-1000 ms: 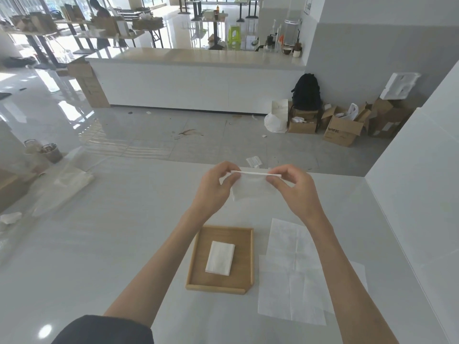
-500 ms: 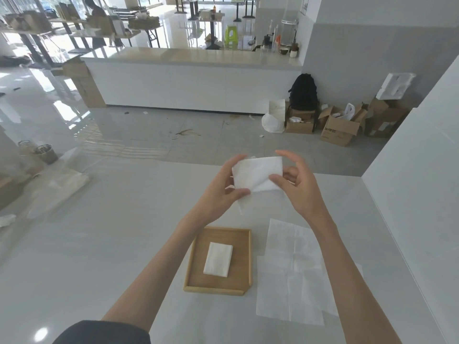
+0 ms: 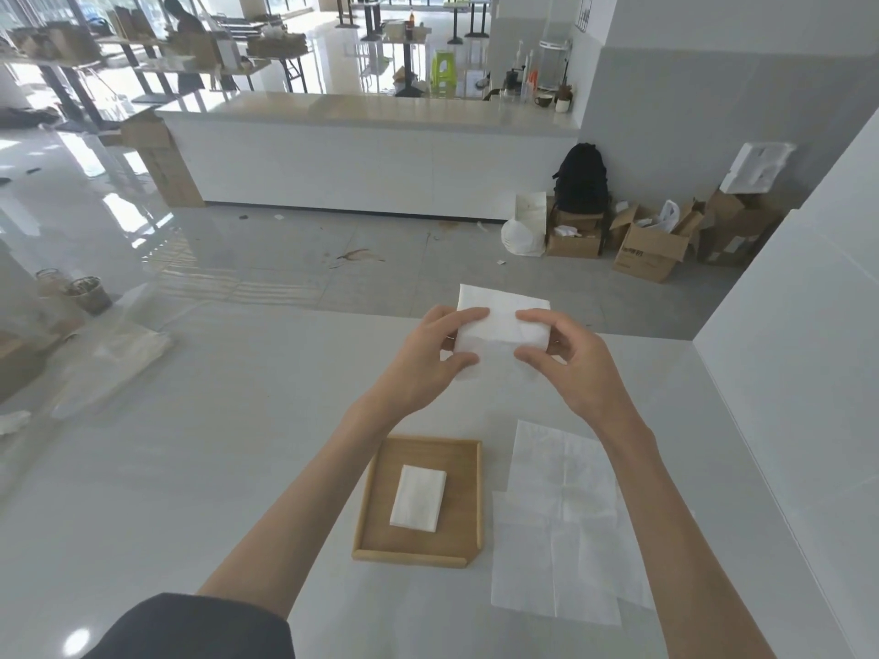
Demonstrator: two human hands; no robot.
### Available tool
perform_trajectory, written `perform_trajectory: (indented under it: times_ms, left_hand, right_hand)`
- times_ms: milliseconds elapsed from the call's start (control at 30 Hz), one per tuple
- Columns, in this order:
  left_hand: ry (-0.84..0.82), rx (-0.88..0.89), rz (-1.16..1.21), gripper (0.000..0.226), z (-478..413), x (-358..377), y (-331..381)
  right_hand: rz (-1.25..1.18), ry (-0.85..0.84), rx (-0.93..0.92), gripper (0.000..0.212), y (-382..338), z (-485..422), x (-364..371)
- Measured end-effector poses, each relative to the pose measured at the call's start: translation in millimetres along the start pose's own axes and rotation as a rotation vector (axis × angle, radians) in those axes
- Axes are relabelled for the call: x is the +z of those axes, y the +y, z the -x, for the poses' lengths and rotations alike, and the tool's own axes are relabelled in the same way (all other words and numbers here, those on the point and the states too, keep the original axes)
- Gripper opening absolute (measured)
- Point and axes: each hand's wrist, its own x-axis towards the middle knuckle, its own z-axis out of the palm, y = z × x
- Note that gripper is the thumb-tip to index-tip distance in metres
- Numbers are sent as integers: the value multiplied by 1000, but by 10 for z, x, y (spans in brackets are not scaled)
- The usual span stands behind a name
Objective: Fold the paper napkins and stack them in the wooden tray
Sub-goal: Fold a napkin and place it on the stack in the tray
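Left hand: pinching folded napkin, left edge.
Right hand: pinching same napkin, right edge.
Wooden tray: holding one folded napkin.

No legible text anywhere in the head view. One candidate only — a dark printed mark on the front face of the open cardboard box on the floor by the far wall; it is too small and blurred to read, and neither characters nor script can be told. The folded napkin held up, the one lying in the wooden tray, and the flat sheets on the tabletop are plain white — no print, logo or number. The bottles and cups on the far counter are too distant for any label to resolve.
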Motion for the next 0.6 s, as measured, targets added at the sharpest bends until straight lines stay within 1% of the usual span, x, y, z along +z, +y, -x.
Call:
perform_trajectory:
  times_ms: [100, 233, 300, 467, 533, 600]
  left_hand:
    - [95, 50, -114, 46, -23, 3, 27]
    - [164, 100, -158, 37, -17, 11, 58]
    - [214, 136, -196, 30, -15, 20, 64]
    - [372, 216, -255, 15, -22, 38, 66]
    - [407, 261, -275, 12, -16, 45, 78]
    - [450, 324, -294, 12, -5, 53, 87]
  right_hand:
    - [64, 5, -27, 38, -18, -5, 7]
    - [188, 14, -69, 39, -48, 1, 0]
    - [270, 42, -114, 36, -59, -1, 2]
    - [381, 183, -302, 20, -47, -24, 15]
    - [395, 263, -335, 17, -56, -24, 9]
    - [387, 360, -344, 19, -79, -12, 15]
